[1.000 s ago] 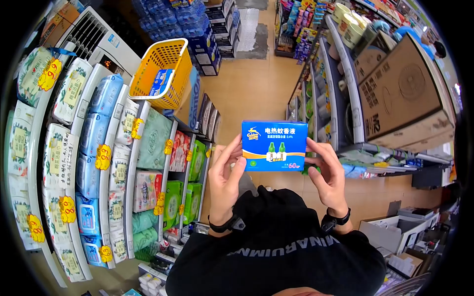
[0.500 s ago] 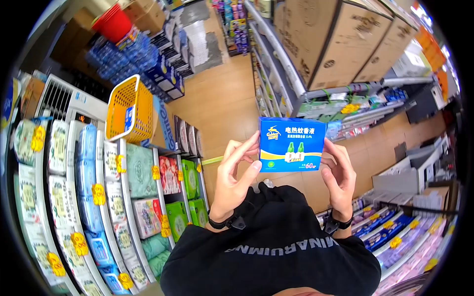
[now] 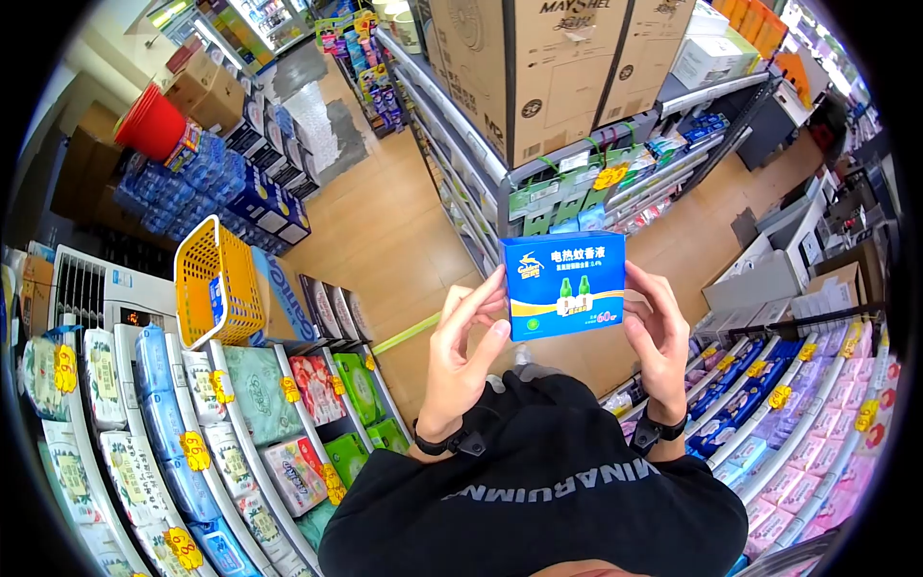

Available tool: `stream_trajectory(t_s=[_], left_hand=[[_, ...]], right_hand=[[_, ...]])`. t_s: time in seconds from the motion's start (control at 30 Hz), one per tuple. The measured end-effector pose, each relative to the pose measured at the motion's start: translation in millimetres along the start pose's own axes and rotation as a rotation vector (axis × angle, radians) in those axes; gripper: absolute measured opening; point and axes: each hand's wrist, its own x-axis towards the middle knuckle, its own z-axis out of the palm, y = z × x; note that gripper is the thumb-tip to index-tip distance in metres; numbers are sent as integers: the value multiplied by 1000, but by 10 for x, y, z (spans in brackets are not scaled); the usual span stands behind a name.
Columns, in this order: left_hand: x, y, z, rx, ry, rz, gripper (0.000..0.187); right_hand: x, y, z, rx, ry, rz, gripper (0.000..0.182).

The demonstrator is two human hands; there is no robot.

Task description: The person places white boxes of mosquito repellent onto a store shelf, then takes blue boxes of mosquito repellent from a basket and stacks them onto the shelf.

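Between my two hands is a blue box of mosquito repellent liquid, its front printed with two green-capped bottles and facing me. My left hand grips the box's left side, thumb near the lower corner and fingers behind the edge. On the opposite side, my right hand holds the right edge between thumb and curled fingers. The box is nearly upright in front of my chest. Parts of the fingers behind it are hidden. Dark bands are on both wrists.
A yellow basket sits on the left shelf of tissue packs. Large cartons stand on the shelf ahead. A red bucket tops stacked water bottles. Packaged goods line the right shelf. Tiled floor runs between.
My view has turned to the right, so the shelves and cartons have shifted left in the picture. The box stays between both hands, almost unmoved.
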Motion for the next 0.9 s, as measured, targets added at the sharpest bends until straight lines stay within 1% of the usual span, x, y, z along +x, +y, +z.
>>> stream_trajectory(t_s=[0.27,0.33,0.5,0.67,0.77,0.9], left_hand=[[338,-218,469,40,-63,20,54],[580,-274,800,64,-62,6,54],[1141,-527,1501,69,-35,45,54],[1605,-719,2170,77,-28,44,56],[1751,-803,2496,74,21,39,57],[1850,-812,2708,107,37,22,57]], right_hand=[[90,173,-515,-6,70,10,55],[314,279,-862,21,73,11,55],[787,432,-1652,45,33,-36,53],[1234,473,-2436,41,3,-18,53],[1450,546,-2752,27,-16,-18,54],[1605,600,-2995,19,-38,-14,55]])
